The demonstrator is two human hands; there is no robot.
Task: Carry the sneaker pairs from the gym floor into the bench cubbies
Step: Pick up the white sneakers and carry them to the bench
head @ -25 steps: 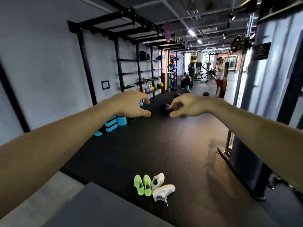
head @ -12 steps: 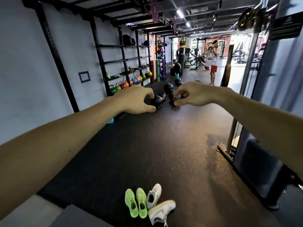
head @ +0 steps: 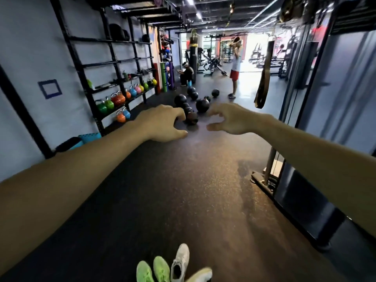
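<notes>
A pair of neon green sneakers [head: 153, 271] lies side by side on the black rubber floor at the bottom edge of the head view. Right beside them stands a white sneaker [head: 180, 261], upright, with its mate [head: 200, 276] tipped over and cut off by the frame. Both my arms stretch forward at chest height, far above the shoes. My left hand [head: 162, 124] is empty, fingers curled and apart. My right hand [head: 230, 119] is empty too, thumb and fingers spread. No bench or cubby shows.
Several black medicine balls [head: 192, 102] lie on the floor ahead. A black rack with coloured kettlebells [head: 118, 98] lines the left wall. A cable machine [head: 305, 180] stands at the right. One person [head: 235, 64] stands far ahead; another sits by the rack.
The view has advanced and lifted: the sneakers have slid down to the bottom edge, and the grey block at lower left has left the frame. My right fingers have spread apart.
</notes>
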